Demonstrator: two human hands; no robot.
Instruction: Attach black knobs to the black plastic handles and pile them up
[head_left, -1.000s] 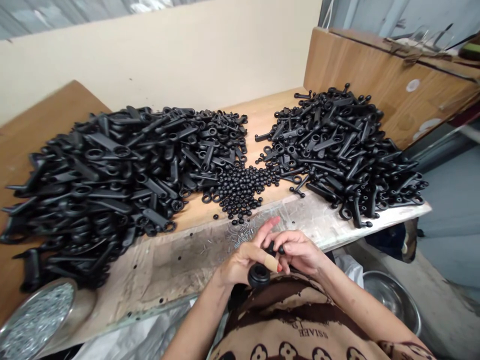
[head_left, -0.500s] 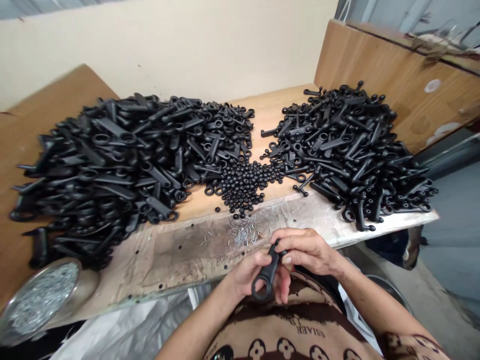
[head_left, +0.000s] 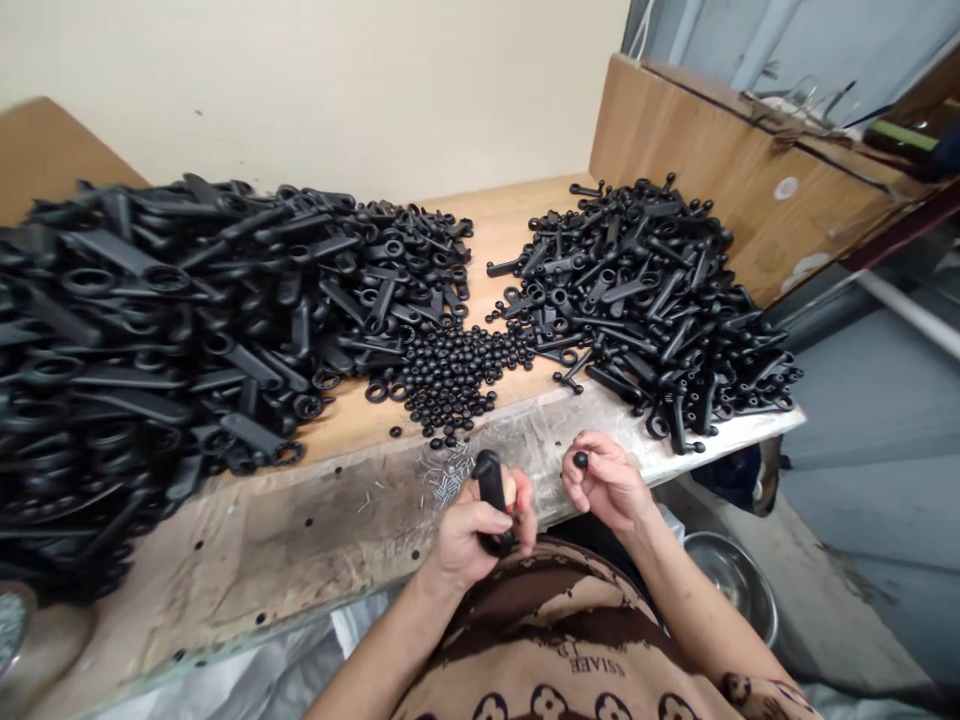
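My left hand (head_left: 469, 535) is closed around a black plastic crank handle (head_left: 491, 485), tilted upright with its ring end low against the palm. To its right, my right hand (head_left: 611, 480) pinches a small black ball knob (head_left: 580, 460) between thumb and fingers, apart from the handle. Just beyond my left hand lie scattered small metal pins (head_left: 450, 475) on the worn front strip of the table. Behind them spreads a heap of small black balls (head_left: 450, 370).
A large pile of black handles (head_left: 187, 310) covers the table's left side. Another pile of handles with knobs (head_left: 652, 300) stands on the right, before a wooden board (head_left: 690, 160). A metal bowl (head_left: 52, 630) sits front left; a steel basin (head_left: 731, 580) is below, right.
My hands have moved apart. My left hand has turned the handle more upright, and my right hand has left it, now holding a ball knob. The view has swung right.
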